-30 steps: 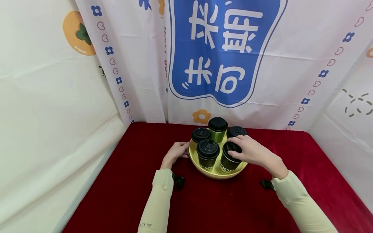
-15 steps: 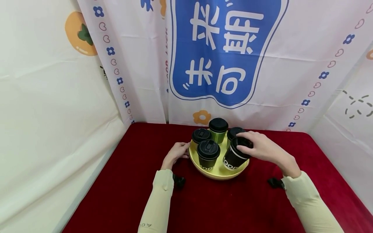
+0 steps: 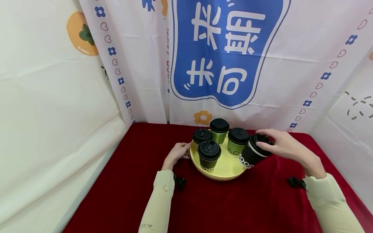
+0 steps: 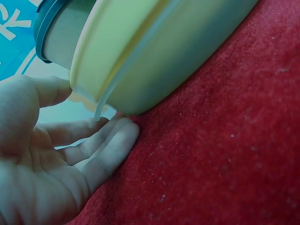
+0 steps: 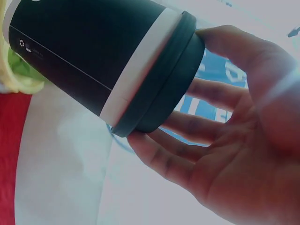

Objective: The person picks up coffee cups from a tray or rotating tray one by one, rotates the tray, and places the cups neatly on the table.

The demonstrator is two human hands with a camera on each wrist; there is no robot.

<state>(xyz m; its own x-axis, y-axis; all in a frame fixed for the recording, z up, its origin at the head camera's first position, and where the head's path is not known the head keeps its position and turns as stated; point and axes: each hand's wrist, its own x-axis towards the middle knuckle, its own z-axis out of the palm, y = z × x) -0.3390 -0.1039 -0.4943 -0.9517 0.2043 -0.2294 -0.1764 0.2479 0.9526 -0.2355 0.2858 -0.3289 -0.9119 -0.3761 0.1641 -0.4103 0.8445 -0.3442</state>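
My right hand (image 3: 287, 145) grips a black paper coffee cup (image 3: 251, 156) by its black lid, thumb and fingers around the lid's edge. The cup leans over the right rim of a round yellow tray (image 3: 227, 166); whether its base touches the rim cannot be seen. In the right wrist view a white band circles the cup (image 5: 84, 47) under the lid. My left hand (image 3: 176, 152) holds the tray's left edge, thumb at the rim (image 4: 89, 70) and fingers beneath. Another black cup (image 3: 208, 161) stands at the tray's front left.
Behind it in the tray are a lidded cup (image 3: 201, 137) at left, a green one (image 3: 218, 136) at the back and another green cup (image 3: 236, 147) at right. Red cloth (image 3: 227, 207) covers the table; a printed curtain (image 3: 145, 81) hangs behind.
My right hand has lifted the black cup from the tray's front right and carried it rightward, tilting it. The green cup behind has come into fuller view. My left hand stays at the rim.
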